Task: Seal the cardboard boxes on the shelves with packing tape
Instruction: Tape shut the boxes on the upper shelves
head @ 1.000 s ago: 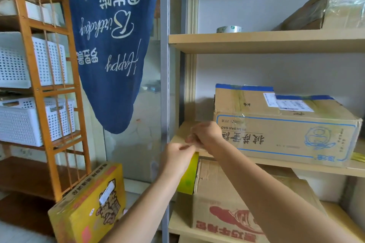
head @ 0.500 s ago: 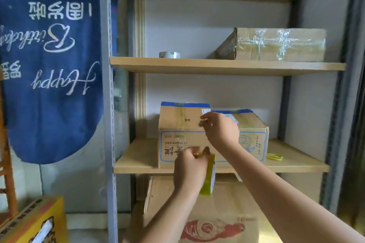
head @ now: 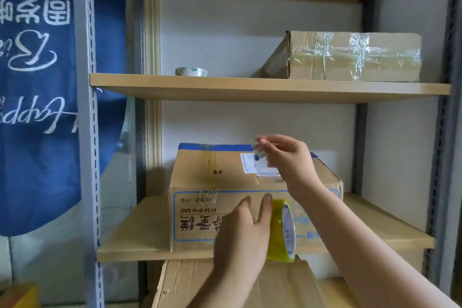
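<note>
Left hand (head: 241, 237) grips tape roll (head: 282, 231); right hand (head: 287, 157) pinches strip above box (head: 212, 182).

wall (head: 250, 32): white, plain | shelving: grey slotted upright (head: 86, 132), pale wooden boards (head: 250, 87) | left: blue banner (head: 37, 107) with white lettering, hanging | light: soft, even

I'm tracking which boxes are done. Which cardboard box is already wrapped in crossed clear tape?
The plain box on the upper shelf, at right. The printed box on the middle shelf, under the right hand, shows only one strip.
</note>
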The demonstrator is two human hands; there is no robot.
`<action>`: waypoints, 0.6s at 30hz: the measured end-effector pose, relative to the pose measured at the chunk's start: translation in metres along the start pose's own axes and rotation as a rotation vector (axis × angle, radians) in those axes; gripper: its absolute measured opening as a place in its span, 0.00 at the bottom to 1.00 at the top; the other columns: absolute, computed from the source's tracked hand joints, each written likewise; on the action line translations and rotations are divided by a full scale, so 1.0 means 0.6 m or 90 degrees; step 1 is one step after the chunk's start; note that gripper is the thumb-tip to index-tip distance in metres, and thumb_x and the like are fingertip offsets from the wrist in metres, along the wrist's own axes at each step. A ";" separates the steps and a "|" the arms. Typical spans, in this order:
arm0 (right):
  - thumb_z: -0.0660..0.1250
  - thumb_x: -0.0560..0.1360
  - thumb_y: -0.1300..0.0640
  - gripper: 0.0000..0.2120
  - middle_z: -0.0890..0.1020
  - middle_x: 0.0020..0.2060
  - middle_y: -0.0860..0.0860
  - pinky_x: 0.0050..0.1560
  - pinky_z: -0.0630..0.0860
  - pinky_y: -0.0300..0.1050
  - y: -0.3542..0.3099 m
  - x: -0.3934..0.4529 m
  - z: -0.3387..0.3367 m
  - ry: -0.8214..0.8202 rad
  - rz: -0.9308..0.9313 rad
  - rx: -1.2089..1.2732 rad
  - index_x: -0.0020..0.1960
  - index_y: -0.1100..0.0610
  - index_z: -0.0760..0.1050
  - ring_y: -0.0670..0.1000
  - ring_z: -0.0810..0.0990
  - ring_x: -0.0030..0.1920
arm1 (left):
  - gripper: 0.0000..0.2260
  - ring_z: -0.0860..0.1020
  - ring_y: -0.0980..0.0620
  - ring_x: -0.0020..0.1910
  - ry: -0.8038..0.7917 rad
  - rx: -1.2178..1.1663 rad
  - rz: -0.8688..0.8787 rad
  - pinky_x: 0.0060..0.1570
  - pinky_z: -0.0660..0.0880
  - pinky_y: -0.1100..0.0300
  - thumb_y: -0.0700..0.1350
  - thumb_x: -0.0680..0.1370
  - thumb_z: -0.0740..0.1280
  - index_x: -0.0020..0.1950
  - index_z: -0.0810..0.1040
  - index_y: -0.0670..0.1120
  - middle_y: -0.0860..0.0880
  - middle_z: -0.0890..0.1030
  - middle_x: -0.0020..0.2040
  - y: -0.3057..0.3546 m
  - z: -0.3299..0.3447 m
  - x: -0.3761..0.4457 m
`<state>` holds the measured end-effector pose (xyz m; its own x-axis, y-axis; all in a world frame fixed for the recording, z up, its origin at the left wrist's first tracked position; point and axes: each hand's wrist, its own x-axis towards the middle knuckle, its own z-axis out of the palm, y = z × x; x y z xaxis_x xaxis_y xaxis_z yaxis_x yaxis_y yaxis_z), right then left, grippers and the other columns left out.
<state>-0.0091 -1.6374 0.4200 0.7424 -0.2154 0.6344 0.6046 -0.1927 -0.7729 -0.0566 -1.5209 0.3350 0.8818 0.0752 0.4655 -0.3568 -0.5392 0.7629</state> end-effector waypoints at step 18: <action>0.65 0.72 0.58 0.15 0.86 0.45 0.50 0.42 0.79 0.39 0.093 0.111 -0.042 -0.162 0.073 0.241 0.58 0.55 0.80 0.46 0.84 0.43 | 0.10 0.79 0.45 0.44 -0.431 0.222 0.117 0.51 0.76 0.55 0.52 0.72 0.69 0.41 0.81 0.46 0.49 0.81 0.43 0.026 0.052 0.438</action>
<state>0.0670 -1.6867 0.4196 0.8291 0.0363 0.5579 0.5421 0.1919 -0.8181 0.1790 -1.5354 0.4551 0.8539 -0.5084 0.1109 -0.4972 -0.7342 0.4623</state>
